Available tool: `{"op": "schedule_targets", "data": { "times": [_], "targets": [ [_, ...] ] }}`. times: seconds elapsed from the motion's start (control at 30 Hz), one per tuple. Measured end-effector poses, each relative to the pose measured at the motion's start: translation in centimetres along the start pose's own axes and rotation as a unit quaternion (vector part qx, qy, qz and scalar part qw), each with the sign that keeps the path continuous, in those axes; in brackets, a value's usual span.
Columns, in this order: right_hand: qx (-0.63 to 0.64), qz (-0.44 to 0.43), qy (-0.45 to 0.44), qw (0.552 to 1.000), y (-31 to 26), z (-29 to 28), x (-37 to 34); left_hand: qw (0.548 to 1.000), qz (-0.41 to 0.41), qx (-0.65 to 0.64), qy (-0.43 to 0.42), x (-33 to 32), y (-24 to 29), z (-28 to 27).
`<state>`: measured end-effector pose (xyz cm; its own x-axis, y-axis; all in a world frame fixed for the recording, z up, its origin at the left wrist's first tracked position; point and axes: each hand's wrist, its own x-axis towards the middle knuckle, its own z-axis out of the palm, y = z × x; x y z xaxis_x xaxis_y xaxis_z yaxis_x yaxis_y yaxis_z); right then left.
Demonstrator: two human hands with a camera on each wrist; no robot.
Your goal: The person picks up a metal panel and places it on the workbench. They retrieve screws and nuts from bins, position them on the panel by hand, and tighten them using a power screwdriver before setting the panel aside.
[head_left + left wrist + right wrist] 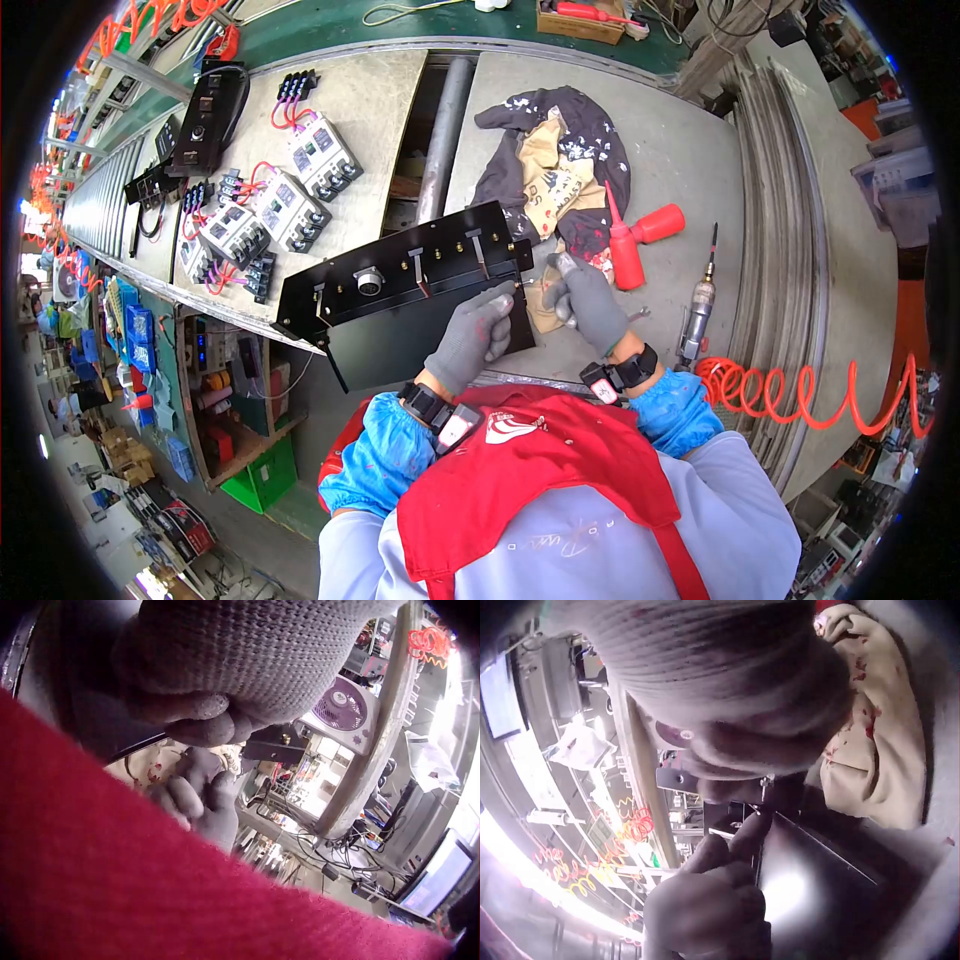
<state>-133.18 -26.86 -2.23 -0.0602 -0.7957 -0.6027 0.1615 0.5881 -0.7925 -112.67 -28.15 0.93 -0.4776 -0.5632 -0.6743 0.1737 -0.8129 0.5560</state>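
A grey-gloved left hand (472, 335) reaches over the right end of a black metal panel (440, 310), its thumb and index finger brought together round a small shiny fastener (757, 811). Facing it, the grey-gloved right hand (592, 302) has curled fingers with the thumb uppermost. A second small silver fastener (766, 782) shows at the right fingertips in the right wrist view; the grip itself is partly hidden. The panel carries a round silver connector (369, 282), several brass studs and upright metal strips. Both hands nearly meet in the left wrist view.
Behind the hands lies a dark, white-spotted cloth (590, 120) with a tan cloth (550, 180). Red squeeze bottles (627, 255) stand beside it. A power screwdriver (697, 315) with a coiled red hose (790, 395) lies right. Wired breaker units (290, 210) sit on the left.
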Motion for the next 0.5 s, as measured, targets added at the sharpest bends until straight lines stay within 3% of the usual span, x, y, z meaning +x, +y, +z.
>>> {"op": "schedule_targets", "data": {
  "times": [0.13,0.23,0.33,0.43,0.5],
  "targets": [
    [0.033,-0.027,0.001,0.999,0.2,1.0,-0.2,1.0,0.001,0.009,0.001,0.1,-0.2,0.0],
    [0.011,0.021,-0.082,0.996,-0.6,-0.8,-0.6,1.0,-0.003,0.011,-0.009,0.1,-0.3,-0.3],
    [-0.077,-0.092,-0.028,0.992,0.5,0.5,0.2,1.0,-0.005,0.003,0.005,0.1,-0.2,-0.1],
    [-0.156,-0.198,-0.063,0.966,2.5,0.5,1.9,1.0,-0.006,0.0,-0.002,0.0,-0.1,-0.1],
    [-0.152,-0.151,-0.053,0.975,2.1,0.7,1.8,1.0,-0.005,-0.004,-0.003,0.2,-0.4,-0.3]
  ]
}}
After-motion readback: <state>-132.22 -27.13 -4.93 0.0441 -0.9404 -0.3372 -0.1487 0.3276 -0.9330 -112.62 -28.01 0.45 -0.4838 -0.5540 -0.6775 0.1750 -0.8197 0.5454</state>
